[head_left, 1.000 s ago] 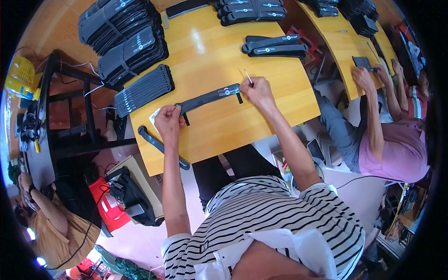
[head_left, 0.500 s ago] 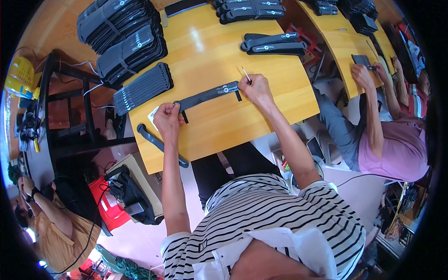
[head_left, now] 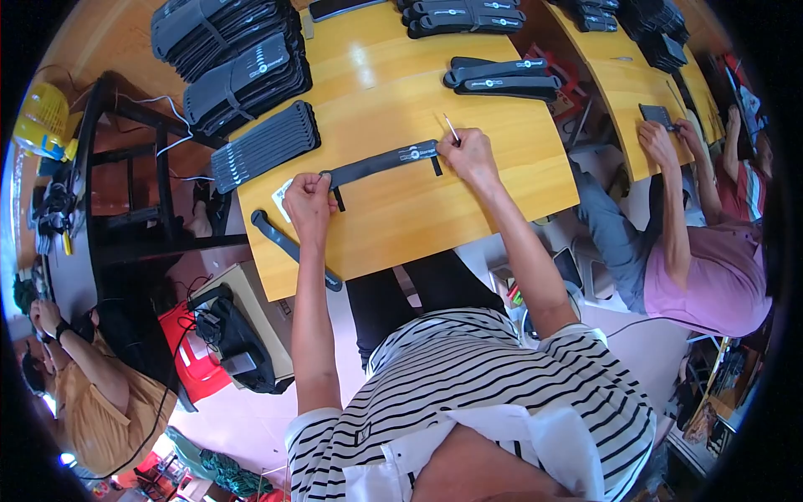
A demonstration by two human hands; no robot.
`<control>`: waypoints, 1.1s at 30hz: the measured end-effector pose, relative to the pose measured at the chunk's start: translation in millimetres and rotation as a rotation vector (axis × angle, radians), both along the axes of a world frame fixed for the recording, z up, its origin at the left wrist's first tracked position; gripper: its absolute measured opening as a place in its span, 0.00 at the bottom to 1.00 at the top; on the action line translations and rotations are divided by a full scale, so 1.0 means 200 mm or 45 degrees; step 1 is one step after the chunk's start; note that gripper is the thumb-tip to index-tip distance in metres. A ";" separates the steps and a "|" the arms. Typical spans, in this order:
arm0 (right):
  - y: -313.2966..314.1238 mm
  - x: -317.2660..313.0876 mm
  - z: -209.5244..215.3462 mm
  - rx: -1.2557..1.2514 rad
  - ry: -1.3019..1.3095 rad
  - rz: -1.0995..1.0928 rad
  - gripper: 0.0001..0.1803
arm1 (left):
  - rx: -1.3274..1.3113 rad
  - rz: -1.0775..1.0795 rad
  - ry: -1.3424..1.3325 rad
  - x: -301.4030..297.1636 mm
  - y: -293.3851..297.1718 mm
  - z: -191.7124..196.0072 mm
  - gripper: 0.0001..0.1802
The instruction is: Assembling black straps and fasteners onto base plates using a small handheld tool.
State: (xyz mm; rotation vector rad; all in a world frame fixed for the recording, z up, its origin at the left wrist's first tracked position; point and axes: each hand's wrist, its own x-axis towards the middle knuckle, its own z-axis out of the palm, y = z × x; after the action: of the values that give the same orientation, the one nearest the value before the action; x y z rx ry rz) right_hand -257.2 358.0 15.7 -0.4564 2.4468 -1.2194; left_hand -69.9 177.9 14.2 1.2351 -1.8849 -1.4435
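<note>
Mid-frame, our left hand (head_left: 309,201) and right hand (head_left: 470,157) pinch opposite ends of one long black fabric strap (head_left: 372,165), slanting up rightward

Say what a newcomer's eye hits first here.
Probably the black strap mid-table, spanning the left hand and right hand, with a thin pale tool in the right. Next, the striped shirt filling the lower middle, then the banded strap stacks at the table's far left.
</note>
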 end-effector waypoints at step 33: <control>-0.01 0.00 -0.01 0.009 0.268 0.074 0.05 | -0.052 0.078 -0.067 0.00 -0.05 -0.07 0.10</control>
State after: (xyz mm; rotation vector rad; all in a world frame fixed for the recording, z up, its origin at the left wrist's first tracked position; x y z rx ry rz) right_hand -256.2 355.9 13.6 -0.6803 2.5899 -1.1928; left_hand -69.7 167.5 -0.3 1.3119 -1.8847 -1.3470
